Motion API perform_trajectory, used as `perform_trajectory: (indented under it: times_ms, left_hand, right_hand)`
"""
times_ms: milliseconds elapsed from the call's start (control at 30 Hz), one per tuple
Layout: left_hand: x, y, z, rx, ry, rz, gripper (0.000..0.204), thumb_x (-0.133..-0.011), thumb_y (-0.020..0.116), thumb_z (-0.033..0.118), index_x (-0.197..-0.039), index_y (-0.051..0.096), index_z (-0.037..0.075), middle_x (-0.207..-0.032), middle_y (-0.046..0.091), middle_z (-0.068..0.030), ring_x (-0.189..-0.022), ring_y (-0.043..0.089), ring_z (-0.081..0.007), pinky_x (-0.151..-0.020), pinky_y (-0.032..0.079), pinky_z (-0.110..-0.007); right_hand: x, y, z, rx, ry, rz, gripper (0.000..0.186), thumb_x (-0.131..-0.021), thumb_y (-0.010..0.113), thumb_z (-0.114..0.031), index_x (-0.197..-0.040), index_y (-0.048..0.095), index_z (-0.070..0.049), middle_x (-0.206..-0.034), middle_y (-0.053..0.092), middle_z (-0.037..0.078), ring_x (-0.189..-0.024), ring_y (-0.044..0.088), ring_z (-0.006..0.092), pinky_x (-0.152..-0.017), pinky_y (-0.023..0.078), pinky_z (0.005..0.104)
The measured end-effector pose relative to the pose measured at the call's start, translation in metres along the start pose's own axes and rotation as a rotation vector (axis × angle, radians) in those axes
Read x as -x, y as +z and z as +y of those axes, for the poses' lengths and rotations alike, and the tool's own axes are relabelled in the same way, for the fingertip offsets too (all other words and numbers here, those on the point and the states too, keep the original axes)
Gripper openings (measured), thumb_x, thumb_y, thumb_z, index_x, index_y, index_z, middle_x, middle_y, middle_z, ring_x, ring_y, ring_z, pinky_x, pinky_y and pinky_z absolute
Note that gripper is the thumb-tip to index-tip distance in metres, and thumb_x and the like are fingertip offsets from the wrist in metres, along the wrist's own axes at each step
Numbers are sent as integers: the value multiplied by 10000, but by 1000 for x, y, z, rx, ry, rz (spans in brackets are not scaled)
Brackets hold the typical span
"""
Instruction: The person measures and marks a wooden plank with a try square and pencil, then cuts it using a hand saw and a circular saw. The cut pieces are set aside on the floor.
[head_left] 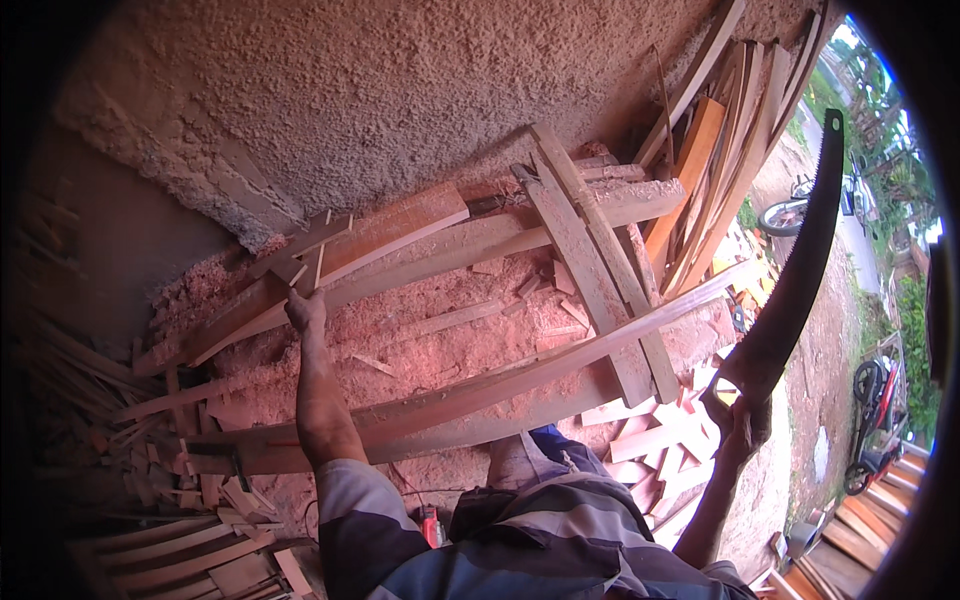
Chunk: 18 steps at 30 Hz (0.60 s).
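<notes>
Right hand [745,425] is wrapped tight around the handle of a big saw [800,270], out on the right side. Its long dark blade points up and to the far right, well apart from the boards in the middle. Left hand [306,310] is over on the left, with its fingers closed on the near end of a thin stick [321,255]. The stick reaches toward the far side, beside a thick board [405,235] that lies near the rough wall [400,100]. Pink sawdust [455,285] is spread all around the middle. On the near side, a long beam [520,378] goes from left to right, and it passes under the left arm. Two planks [590,285] lie side by side, right of the middle, running from far to near. Lots of long strips [745,140] lean on the wall at the far right. Small scraps [655,455] sit in a messy pile at the near right. Past them, farther right, a red motorbike [875,420] stands outside.
</notes>
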<state>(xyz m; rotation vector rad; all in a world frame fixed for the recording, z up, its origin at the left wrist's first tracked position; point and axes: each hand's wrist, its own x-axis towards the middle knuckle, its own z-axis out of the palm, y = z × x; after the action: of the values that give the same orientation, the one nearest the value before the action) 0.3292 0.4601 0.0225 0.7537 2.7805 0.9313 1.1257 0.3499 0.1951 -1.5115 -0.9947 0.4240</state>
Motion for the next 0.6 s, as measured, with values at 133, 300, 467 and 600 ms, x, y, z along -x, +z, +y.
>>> perform_trajectory:
  times_ms: [133, 300, 467, 600]
  left_hand:
    - [0, -3, -4, 52, 1, -6, 820, -811, 875, 358, -1395, 532, -105, -1335, 624, -315, -1243, 635, -402, -1053, 523, -477]
    - [49, -22, -30, 510, -69, 104, 550, -950, 767, 290, -1300, 591, -97, -1135, 731, -207, -1070, 698, -331, -956, 550, -407]
    - [133, -91, -21, 1053, -313, 112, 245, -1038, 651, 247, -1195, 643, 59, -932, 661, -41, -742, 620, -152, -626, 525, -356]
    - [177, -145, 3, 1580, -137, 330, 245, -1020, 697, 288, -1198, 654, 124, -904, 661, -23, -666, 595, -123, -525, 444, -256]
  right_hand:
    - [17, 21, -26, -25, 74, 5, 213, -943, 665, -42, -1144, 687, 24, -851, 603, 2, -758, 517, 88, -649, 407, 249]
    - [8, 19, 20, -122, 100, 38, 202, -937, 729, -76, -1088, 717, 58, -901, 663, 18, -821, 578, 97, -724, 482, 241]
    - [-27, 40, 94, -336, 107, -152, 393, -833, 741, -92, -1192, 670, 51, -1073, 729, 161, -750, 676, 180, -597, 550, 310]
    - [-37, 90, 64, -189, -145, -169, 76, -748, 610, -53, -809, 628, -11, -871, 657, 68, -663, 620, 113, -549, 535, 256]
